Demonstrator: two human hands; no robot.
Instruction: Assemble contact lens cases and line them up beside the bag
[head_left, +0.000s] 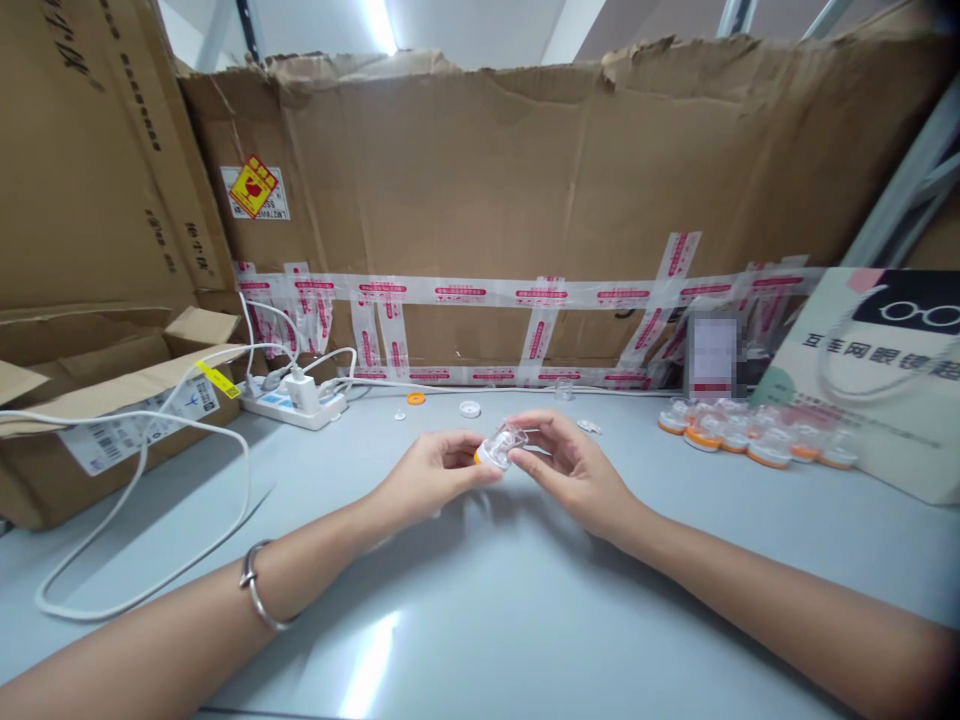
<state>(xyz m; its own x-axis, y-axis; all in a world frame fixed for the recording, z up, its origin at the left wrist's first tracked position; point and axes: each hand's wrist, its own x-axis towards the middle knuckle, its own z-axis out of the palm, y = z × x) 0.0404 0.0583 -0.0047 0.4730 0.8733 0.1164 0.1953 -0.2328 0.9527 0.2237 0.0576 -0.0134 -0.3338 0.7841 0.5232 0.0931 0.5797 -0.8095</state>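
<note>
A small clear plastic container with an orange part [499, 446] is held between both hands just above the grey table [480, 600]. My left hand [431, 475] pinches it from the left, fingers closed on it. My right hand [574, 465] grips it from the right with thumb and fingers curled round it. A metal bracelet [259, 590] sits on my left wrist.
Several clear containers with orange lids [750, 435] lie at the right beside a paper bag [877, 370]. An orange lid [415, 398], a white lid [469, 408] and a clear piece [589, 426] lie behind the hands. A power strip [294, 402] with white cables and a cardboard box [105, 410] are at the left; a taped cardboard wall [525, 220] stands behind.
</note>
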